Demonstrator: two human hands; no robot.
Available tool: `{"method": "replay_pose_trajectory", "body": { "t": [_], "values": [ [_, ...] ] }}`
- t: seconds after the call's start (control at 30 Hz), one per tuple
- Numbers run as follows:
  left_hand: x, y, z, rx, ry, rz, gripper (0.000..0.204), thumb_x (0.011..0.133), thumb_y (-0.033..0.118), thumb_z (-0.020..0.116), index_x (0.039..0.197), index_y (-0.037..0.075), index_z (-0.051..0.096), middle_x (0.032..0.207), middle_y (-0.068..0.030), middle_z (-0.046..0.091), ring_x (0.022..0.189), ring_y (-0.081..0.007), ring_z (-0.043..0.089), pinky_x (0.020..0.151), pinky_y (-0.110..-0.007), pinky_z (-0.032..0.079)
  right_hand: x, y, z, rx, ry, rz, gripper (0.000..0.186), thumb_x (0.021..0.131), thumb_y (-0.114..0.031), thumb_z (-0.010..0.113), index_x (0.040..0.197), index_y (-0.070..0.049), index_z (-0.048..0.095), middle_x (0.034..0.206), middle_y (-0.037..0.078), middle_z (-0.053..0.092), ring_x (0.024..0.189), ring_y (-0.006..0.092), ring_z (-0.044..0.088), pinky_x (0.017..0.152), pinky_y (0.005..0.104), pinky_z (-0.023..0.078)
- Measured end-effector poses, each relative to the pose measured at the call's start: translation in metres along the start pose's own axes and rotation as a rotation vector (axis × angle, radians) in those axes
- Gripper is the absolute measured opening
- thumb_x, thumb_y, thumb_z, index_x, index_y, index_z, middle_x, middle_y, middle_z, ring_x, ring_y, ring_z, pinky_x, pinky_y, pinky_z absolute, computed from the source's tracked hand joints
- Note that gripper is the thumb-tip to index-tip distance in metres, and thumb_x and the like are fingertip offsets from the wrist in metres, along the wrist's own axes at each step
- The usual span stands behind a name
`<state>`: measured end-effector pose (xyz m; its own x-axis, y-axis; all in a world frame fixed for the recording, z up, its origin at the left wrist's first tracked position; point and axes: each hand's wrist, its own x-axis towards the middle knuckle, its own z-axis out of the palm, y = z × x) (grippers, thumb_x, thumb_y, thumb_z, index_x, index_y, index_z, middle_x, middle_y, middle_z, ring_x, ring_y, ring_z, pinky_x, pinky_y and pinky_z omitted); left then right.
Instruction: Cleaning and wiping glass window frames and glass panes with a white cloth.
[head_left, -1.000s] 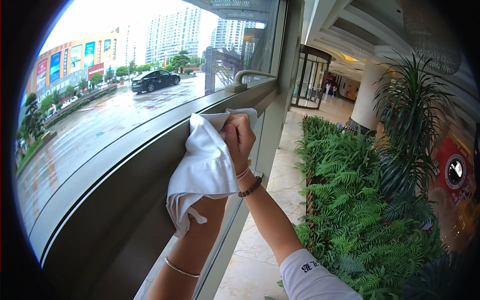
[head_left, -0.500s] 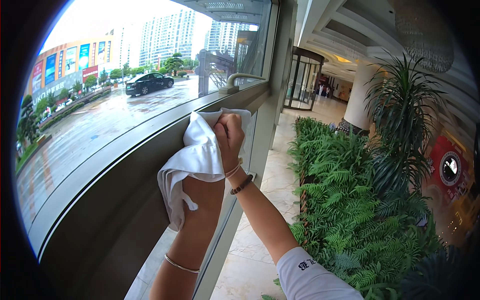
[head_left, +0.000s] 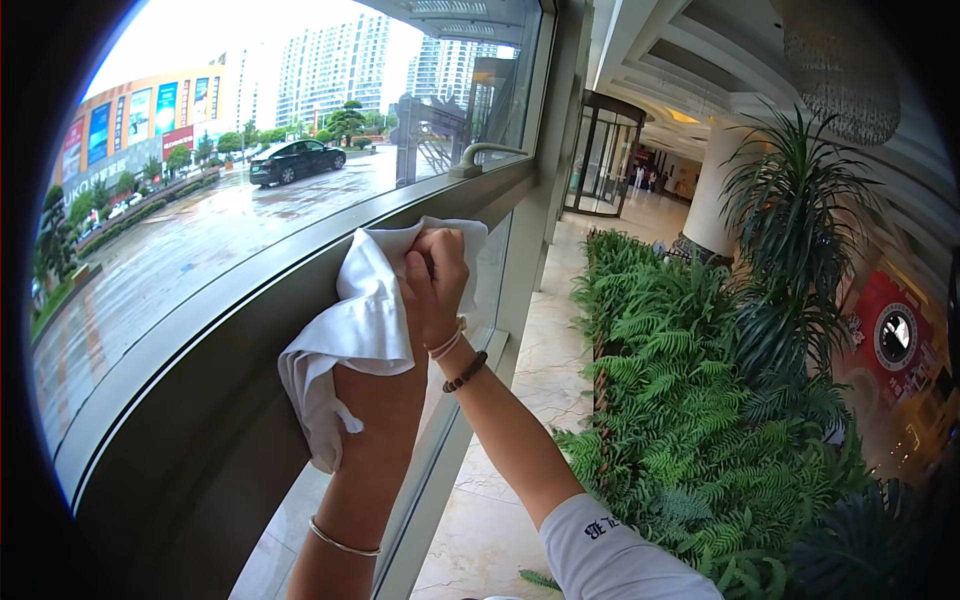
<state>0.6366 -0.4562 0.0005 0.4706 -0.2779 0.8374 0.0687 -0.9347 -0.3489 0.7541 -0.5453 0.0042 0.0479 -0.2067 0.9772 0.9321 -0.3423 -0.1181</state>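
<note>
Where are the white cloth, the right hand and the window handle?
white cloth (head_left: 350, 335): head view, on the draped fold left of the fist.
right hand (head_left: 435, 285): head view, on the back of the fist.
window handle (head_left: 480, 155): head view, on its curved grey bar.

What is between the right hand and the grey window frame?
A white cloth: in the head view the right hand presses it against the window frame, with the left hand covered under the same cloth.
</note>
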Motion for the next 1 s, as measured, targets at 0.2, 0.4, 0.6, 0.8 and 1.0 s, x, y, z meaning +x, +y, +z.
{"method": "replay_pose_trajectory", "body": {
  "t": [0.2, 0.4, 0.6, 0.8, 1.0],
  "values": [
    [-0.025, -0.021, -0.021, -0.003, 0.016, -0.071, 0.067, 0.076, 0.033, 0.065, 0.135, 0.014, 0.041, 0.116, -0.0041, 0.048, 0.111, -0.0208, 0.048, 0.082, -0.040, 0.045, -0.004, -0.039, 0.007, -0.001, -0.019, -0.028, 0.018, 0.083, -0.018, 0.055, 0.078, -0.002, 0.051, 0.075, 0.010, 0.048, 0.072, 0.0238, 0.046, 0.065, 0.0333, 0.039],
    [-0.036, -0.028, -0.039, -0.228, -0.040, -0.140, 0.075, 0.073, 0.040, 0.068, 0.135, 0.009, 0.040, 0.122, -0.0057, 0.047, 0.114, -0.0208, 0.047, 0.086, -0.040, 0.045, -0.007, -0.051, 0.011, 0.017, 0.004, -0.059, 0.011, 0.079, -0.011, 0.055, 0.076, -0.002, 0.050, 0.074, 0.010, 0.048, 0.071, 0.0241, 0.046, 0.065, 0.0334, 0.039],
    [-0.042, -0.022, -0.031, -0.187, -0.033, -0.120, 0.083, 0.072, 0.043, 0.068, 0.138, 0.005, 0.035, 0.131, -0.0094, 0.044, 0.119, -0.0231, 0.046, 0.092, -0.042, 0.043, -0.006, -0.043, 0.010, 0.059, -0.011, -0.057, 0.007, 0.079, -0.005, 0.053, 0.074, -0.002, 0.049, 0.072, 0.012, 0.048, 0.072, 0.0278, 0.046, 0.064, 0.0362, 0.040],
    [-0.022, -0.002, -0.017, -0.071, -0.007, -0.157, 0.084, 0.070, 0.041, 0.071, 0.138, 0.005, 0.036, 0.130, -0.0100, 0.042, 0.121, -0.0254, 0.043, 0.096, -0.039, 0.039, 0.004, -0.017, 0.002, 0.104, -0.018, -0.122, 0.010, 0.080, -0.001, 0.052, 0.072, -0.002, 0.046, 0.072, 0.013, 0.048, 0.070, 0.0289, 0.046, 0.064, 0.0371, 0.039],
    [0.007, 0.025, 0.013, -0.021, 0.007, -0.163, 0.084, 0.067, 0.037, 0.073, 0.136, 0.004, 0.037, 0.128, -0.0087, 0.041, 0.118, -0.0252, 0.045, 0.096, -0.038, 0.039, 0.014, 0.028, -0.004, 0.122, -0.022, -0.203, 0.010, 0.085, -0.002, 0.051, 0.075, -0.001, 0.050, 0.073, 0.012, 0.052, 0.068, 0.0273, 0.048, 0.062, 0.0347, 0.041]
  ]
}}
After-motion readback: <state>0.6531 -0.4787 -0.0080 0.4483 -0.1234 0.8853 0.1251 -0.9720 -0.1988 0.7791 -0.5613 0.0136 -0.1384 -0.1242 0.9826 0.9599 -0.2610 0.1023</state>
